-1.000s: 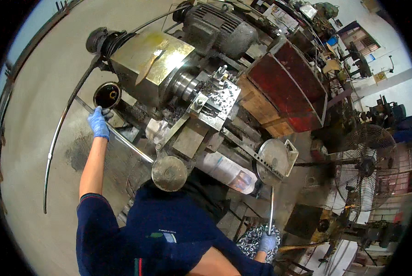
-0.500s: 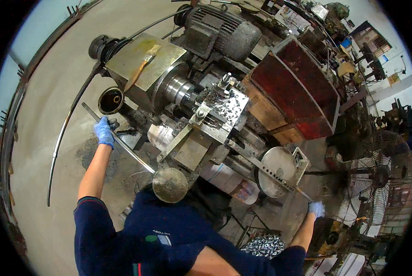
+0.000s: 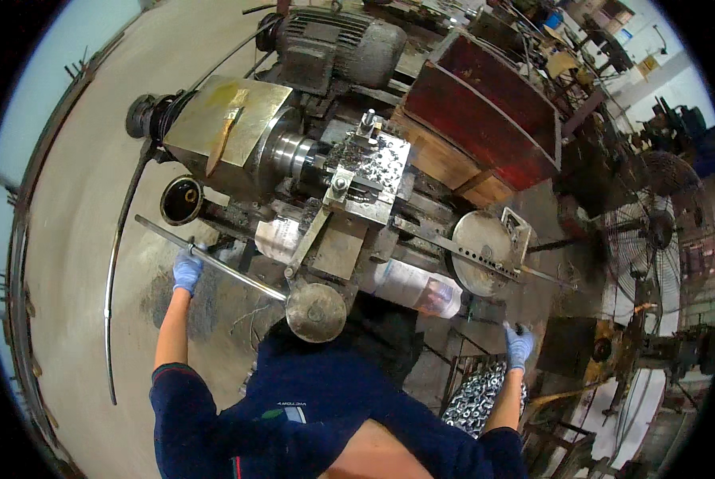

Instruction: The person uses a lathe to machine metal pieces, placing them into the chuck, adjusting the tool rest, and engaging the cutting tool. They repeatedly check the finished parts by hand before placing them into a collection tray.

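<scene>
My left hand [image 3: 188, 271], in a blue glove with darkened fingertips, has its fingers closed around a long metal lever bar [image 3: 234, 273]. The bar slants down to a round metal hub [image 3: 316, 312] at the front of a lathe-like machine. My right hand [image 3: 520, 348], gloved too, hangs in the air above a crate of small shiny metal parts [image 3: 476, 397]. Its fingers are apart and I see nothing in them. A thin handle rod [image 3: 551, 278] on the right handwheel [image 3: 483, 251] lies beyond that hand, apart from it. Dark chips cover the tool block [image 3: 377, 164] beside the chuck [image 3: 292, 155].
A wooden-handled brush [image 3: 223, 140] rests on the headstock [image 3: 190, 132]. An open round cup [image 3: 182, 199] with dark liquid sits left of it. Behind are a motor [image 3: 333, 52] and a red metal bin [image 3: 485, 112]. A caged fan [image 3: 645, 239] stands at right; a hose [image 3: 111, 303] hangs at left.
My right hand has let go of the handwheel's handle rod and moved left and nearer, over the crate. My left hand stays on the lever bar. The whole view has shifted.
</scene>
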`<state>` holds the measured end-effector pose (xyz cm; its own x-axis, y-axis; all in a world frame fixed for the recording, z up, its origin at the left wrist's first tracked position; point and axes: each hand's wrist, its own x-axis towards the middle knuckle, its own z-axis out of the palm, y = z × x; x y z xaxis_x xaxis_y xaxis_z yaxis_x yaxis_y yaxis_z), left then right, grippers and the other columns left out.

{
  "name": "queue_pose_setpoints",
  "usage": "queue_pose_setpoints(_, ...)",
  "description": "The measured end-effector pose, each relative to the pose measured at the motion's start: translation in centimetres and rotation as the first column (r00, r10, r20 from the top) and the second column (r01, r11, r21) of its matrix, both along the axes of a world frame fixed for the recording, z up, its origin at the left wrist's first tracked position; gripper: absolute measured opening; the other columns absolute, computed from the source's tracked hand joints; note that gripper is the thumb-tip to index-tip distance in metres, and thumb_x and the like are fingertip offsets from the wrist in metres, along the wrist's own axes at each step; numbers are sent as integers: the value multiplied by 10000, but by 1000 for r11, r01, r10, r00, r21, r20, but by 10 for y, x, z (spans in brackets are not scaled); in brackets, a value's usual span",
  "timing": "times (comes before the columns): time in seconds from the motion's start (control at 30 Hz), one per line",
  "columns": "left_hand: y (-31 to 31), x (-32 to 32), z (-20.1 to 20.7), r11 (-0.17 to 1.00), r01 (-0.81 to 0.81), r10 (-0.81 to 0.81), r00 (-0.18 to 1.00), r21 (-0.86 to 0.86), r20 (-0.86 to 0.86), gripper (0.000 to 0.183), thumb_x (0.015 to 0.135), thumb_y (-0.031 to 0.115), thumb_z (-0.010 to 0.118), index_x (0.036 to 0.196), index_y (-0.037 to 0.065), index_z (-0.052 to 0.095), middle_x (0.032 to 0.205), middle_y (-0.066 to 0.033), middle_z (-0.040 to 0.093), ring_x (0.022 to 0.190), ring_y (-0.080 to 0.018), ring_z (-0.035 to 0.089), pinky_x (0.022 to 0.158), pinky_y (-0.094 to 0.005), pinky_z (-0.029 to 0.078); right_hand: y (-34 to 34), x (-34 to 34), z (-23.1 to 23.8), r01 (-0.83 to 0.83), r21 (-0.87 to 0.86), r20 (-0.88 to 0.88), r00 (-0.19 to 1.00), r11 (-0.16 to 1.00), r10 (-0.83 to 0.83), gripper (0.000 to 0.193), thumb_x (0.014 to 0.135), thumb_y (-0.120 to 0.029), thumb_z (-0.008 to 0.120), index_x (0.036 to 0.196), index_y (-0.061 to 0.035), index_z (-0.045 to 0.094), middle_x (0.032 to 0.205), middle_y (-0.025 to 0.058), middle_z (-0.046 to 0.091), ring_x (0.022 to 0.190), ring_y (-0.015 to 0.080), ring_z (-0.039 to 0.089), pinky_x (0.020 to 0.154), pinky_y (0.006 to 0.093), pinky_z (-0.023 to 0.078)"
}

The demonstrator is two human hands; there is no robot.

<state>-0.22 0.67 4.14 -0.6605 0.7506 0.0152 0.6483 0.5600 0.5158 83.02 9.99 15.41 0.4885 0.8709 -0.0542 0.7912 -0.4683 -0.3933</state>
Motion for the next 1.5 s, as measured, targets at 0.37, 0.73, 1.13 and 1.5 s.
queue_pose_setpoints(0.37,50,82,-37,990,-48,27,987,-132,-157,395,818,458,495,874,102,654,780,-171,644,711,-366,614,603,-446,455,-38,-104,26,-111,97,-266,955,989,133,432,684,-327,745,921,21,653,898,157,662,802,217,641,759,307,483)
queue_pose_setpoints(0.73,27,-12,-58,675,486,-693,675,-555,-253,263,832,295,498,994,100,568,777,-159,629,681,-350,610,564,-440,465,46,-331,127,-834,362,76,471,416,879,501,662,-460,699,983,-78,646,1041,129,619,904,326,594,790,379,481)
queue_pose_setpoints(1.13,7,-48,-61,810,439,-455,889,-389,54,376,850,400,490,854,47,619,802,-177,633,802,-382,590,694,-444,453,80,-427,138,-931,-87,158,339,355,927,538,639,-503,638,902,-34,664,942,174,620,878,312,606,695,416,495)
queue_pose_setpoints(1.5,18,-45,-11,992,123,-45,615,-39,788,203,877,247,482,814,66,551,653,-61,578,547,-165,557,398,-300,445,35,-333,131,-821,212,6,544,531,839,633,691,-586,599,991,-28,619,1095,157,546,1031,323,515,854,410,435)
